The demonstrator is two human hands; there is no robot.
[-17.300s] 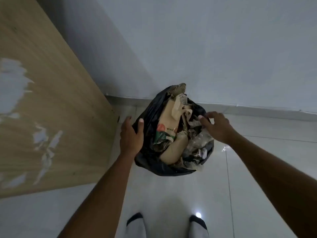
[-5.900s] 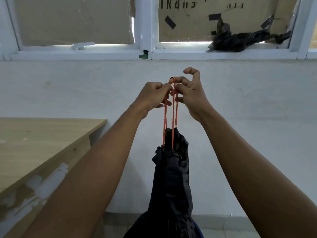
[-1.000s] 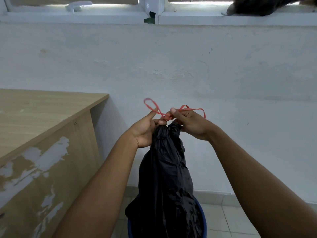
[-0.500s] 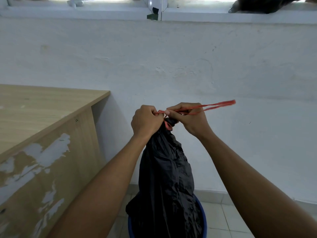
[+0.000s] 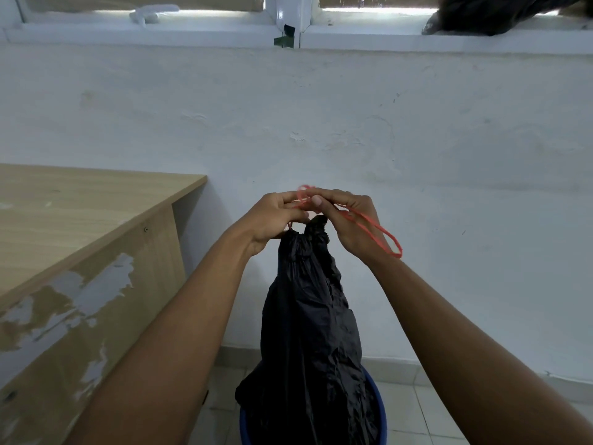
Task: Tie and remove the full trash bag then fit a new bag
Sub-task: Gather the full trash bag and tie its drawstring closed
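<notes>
A full black trash bag stands pulled up out of a blue bin, its neck gathered shut at the top. A red drawstring comes out of the neck. My left hand pinches the drawstring just above the bag's neck. My right hand pinches the same string beside it, and a long red loop hangs over the back of that hand to the right. The fingertips of both hands meet above the bag. The knot itself is hidden by my fingers.
A wooden desk with peeling side panel stands close on the left. A white wall is right behind the bag. Another crumpled black bag lies on the window ledge at top right. Tiled floor shows to the right of the bin.
The red loop, stretched out to the right half a second ago, now hangs slack over my right hand. Both hands have come together above the bag's neck.
</notes>
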